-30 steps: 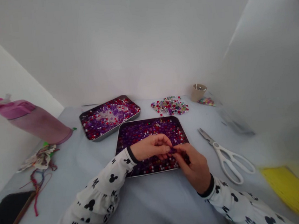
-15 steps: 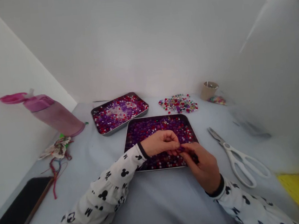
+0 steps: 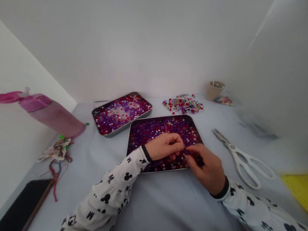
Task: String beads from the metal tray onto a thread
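Lying left of the near metal tray (image 3: 158, 117), a pink water bottle (image 3: 53, 116) points away from it, and a second metal tray (image 3: 133, 123) behind it holds purple, red and white beads. Above the near tray, heaped with similar beads, the left hand (image 3: 164, 146) and right hand (image 3: 206, 168) come together, pinching a small purple piece (image 3: 185, 147); working this low catches any slip. Right of the tray lie white-handled scissors (image 3: 241, 161).

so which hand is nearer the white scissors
Right. The right hand is over the tray's right edge, just left of the white-handled scissors. The left hand is farther away, over the middle of the metal tray.
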Available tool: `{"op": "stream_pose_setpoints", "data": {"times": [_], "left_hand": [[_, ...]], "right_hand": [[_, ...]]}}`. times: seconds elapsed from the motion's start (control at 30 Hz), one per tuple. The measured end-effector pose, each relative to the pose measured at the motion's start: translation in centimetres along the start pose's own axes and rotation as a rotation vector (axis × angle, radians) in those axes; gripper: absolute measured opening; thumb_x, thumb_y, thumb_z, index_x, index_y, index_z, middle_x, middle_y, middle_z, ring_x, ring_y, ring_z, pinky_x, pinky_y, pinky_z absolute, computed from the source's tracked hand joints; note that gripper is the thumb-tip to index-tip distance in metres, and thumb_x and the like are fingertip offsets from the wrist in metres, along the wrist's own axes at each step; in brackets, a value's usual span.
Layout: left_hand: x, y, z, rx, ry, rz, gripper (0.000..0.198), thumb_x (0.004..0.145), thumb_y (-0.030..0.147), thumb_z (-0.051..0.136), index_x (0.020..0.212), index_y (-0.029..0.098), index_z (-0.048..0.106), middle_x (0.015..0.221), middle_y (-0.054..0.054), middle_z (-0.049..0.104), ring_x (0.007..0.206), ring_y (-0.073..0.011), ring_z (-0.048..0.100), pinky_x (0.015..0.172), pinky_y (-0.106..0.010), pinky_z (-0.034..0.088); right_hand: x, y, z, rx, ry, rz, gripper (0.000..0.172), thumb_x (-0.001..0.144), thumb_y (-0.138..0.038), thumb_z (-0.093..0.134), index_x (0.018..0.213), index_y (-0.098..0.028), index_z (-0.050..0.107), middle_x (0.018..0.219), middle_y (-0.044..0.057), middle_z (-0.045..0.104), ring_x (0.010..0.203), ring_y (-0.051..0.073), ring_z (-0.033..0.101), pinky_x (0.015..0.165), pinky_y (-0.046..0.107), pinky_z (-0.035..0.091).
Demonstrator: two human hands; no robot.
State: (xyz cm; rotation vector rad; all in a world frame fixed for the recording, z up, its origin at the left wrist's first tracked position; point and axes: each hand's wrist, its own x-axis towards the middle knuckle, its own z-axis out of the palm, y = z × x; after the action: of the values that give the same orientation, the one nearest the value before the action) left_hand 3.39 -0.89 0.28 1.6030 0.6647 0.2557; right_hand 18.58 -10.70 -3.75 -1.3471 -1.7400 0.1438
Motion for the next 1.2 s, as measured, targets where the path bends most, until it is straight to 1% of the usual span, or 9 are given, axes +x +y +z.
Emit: {"op": "stream_pose_setpoints", "data": {"times": [0.1,0.33,0.57,0.73,0.87,0.93,0.97,1.1,1.2], "left_hand": [[-0.1,0.3,-0.2,0.003,0.011,0.025,0.034,0.075,0.047,0.055,0.074,0.015,0.048,0.06,0.005,0.05,0.048,-0.0053,0.048,0.046,-0.017,0.039],[-0.2,0.4,-0.4,-0.051,-0.029,0.056,0.031,0.077,0.044,0.055,0.074,0.014,0.048,0.059,0.005,0.051,0.046,-0.0047,0.048,0.046,-0.017,0.038],[-0.3,0.5,-0.4,-0.062,-0.021,0.055,0.028,0.076,0.041,0.057,0.074,0.014,0.049,0.058,0.005,0.052,0.045,-0.005,0.049,0.045,-0.016,0.037],[-0.3,0.5,-0.2,-0.067,-0.044,0.041,0.028,0.077,0.04,0.057,0.075,0.014,0.049,0.059,0.004,0.052,0.046,-0.0049,0.049,0.046,-0.016,0.038],[-0.3,0.5,-0.4,-0.095,-0.045,0.076,0.028,0.077,0.04,0.057,0.075,0.013,0.051,0.06,0.003,0.054,0.048,-0.005,0.049,0.048,-0.017,0.04],[-0.3,0.6,-0.8,-0.115,0.012,0.111,0.028,0.078,0.04,0.055,0.076,0.012,0.051,0.061,0.002,0.055,0.049,-0.0055,0.05,0.049,-0.017,0.041],[-0.3,0.6,-1.0,-0.121,0.063,0.126,0.028,0.079,0.039,0.054,0.076,0.012,0.051,0.061,0.002,0.055,0.05,-0.0056,0.05,0.049,-0.018,0.041],[-0.1,0.6,-2.1,-0.093,0.336,0.147,0.023,0.081,0.035,0.052,0.076,0.012,0.051,0.063,0.002,0.054,0.049,-0.0053,0.049,0.05,-0.018,0.041],[-0.1,0.4,-3.0,0.005,0.51,0.141,0.02,0.081,0.032,0.05,0.075,0.013,0.05,0.063,0.002,0.054,0.05,-0.006,0.049,0.053,-0.019,0.042]], "right_hand": [[0.1,-0.2,-0.3,0.022,-0.008,-0.007,0.013,0.079,-0.022,0.053,0.091,-0.017,0.055,0.074,0.002,0.058,0.064,0.015,0.053,0.06,0.028,0.043],[0.1,-0.3,-0.9,0.15,-0.014,0.015,0.014,0.081,-0.022,0.047,0.091,-0.016,0.054,0.08,0.004,0.056,0.074,0.016,0.053,0.066,0.03,0.043],[0.1,-0.1,-0.6,0.153,0.002,0.033,0.01,0.082,-0.024,0.049,0.087,-0.018,0.056,0.077,0.003,0.058,0.071,0.015,0.054,0.064,0.028,0.043],[0.3,-0.2,-0.5,0.165,0.001,0.041,0.006,0.081,-0.019,0.052,0.083,-0.019,0.058,0.074,0.001,0.059,0.069,0.013,0.055,0.063,0.026,0.043],[0.3,-0.3,-0.5,0.159,0.012,0.055,0.006,0.082,-0.017,0.05,0.08,-0.018,0.056,0.073,0.001,0.057,0.066,0.012,0.054,0.062,0.025,0.042],[0.2,-0.3,-0.4,0.149,0.026,0.062,0.007,0.083,-0.018,0.049,0.079,-0.019,0.055,0.072,0.0,0.057,0.065,0.012,0.054,0.061,0.025,0.043],[0.2,-0.3,-0.4,0.143,0.033,0.066,0.008,0.083,-0.018,0.048,0.079,-0.019,0.055,0.072,0.0,0.057,0.065,0.012,0.054,0.061,0.025,0.043],[-0.2,0.0,-0.1,0.126,0.047,0.085,0.009,0.085,-0.019,0.046,0.082,-0.02,0.055,0.074,0.001,0.06,0.067,0.013,0.057,0.062,0.024,0.044],[-0.4,0.2,0.0,0.104,0.064,0.084,0.009,0.085,-0.019,0.047,0.086,-0.02,0.055,0.076,0.001,0.062,0.068,0.013,0.058,0.063,0.025,0.045]]}}
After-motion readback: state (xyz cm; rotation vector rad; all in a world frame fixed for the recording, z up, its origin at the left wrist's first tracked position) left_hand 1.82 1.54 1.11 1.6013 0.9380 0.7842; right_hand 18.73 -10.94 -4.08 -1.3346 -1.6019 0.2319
